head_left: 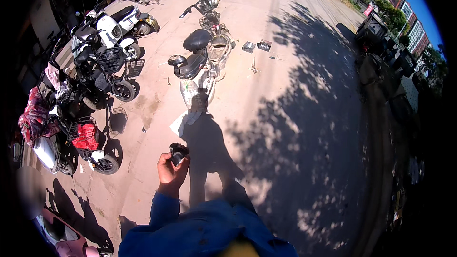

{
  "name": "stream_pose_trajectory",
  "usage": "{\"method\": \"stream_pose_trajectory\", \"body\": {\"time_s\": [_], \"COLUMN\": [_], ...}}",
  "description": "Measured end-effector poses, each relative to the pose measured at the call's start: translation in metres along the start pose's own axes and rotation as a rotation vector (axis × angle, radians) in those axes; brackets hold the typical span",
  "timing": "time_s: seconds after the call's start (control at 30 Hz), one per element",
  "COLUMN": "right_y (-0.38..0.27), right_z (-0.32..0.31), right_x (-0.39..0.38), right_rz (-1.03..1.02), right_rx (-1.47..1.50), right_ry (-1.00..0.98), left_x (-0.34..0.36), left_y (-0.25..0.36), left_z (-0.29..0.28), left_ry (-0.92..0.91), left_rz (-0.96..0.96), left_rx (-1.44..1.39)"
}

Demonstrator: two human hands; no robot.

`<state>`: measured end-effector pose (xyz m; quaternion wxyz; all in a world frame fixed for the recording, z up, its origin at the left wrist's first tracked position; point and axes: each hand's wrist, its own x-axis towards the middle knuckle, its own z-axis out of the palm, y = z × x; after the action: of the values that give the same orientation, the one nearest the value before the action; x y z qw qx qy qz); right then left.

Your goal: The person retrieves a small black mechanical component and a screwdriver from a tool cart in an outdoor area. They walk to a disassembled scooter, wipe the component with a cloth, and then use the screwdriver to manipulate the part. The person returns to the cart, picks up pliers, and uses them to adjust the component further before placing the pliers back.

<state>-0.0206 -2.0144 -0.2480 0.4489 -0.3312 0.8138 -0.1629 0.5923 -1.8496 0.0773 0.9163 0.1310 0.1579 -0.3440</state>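
My left hand (170,173) is raised in front of my blue jacket, its fingers closed around a small black rounded part (179,152). Its exact kind is too dark to make out. My right hand is out of sight. Ahead of me stands an electric scooter (219,50) with some of its body covers off, so its frame shows; its black seat (197,40) is in place. My shadow falls on the ground toward it. By the scooter's near end lies a white sheet-like piece (179,124).
Two dark boxes (264,44) and some thin tools (254,66) lie on the ground right of the scooter. Several parked scooters (109,62) line the left side, one with a red bag in its basket (84,135). Tree shadow covers the pavement (314,162) at right.
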Motion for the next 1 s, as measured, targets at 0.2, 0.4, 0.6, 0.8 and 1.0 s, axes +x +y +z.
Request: {"method": "stream_pose_trajectory", "body": {"time_s": [0.2, 0.4, 0.6, 0.8, 1.0], "right_y": [-0.298, -0.656, -0.743, -0.72, -0.779], "right_z": [0.091, 0.295, 0.43, 0.402, 0.38], "right_x": [0.146, 0.096, 0.094, 0.192, 0.235], "right_rz": [-0.433, -0.913, -0.864, -0.55, -0.483], "right_rx": [0.269, -0.07, -0.043, -0.766, -0.946], "right_ry": [-0.02, -0.207, -0.406, -0.047, 0.131], "left_x": [0.099, 0.227, 0.409, 0.57, 0.71], "left_y": [-0.045, -0.043, -0.045, -0.064, -0.093], "left_z": [0.058, 0.104, 0.141, 0.245, 0.312], "left_ry": [0.023, 0.05, 0.063, 0.029, 0.028], "left_rz": [0.029, 0.15, 0.165, 0.015, -0.046], "left_rx": [-0.108, 0.011, -0.046, -0.058, 0.043]}}
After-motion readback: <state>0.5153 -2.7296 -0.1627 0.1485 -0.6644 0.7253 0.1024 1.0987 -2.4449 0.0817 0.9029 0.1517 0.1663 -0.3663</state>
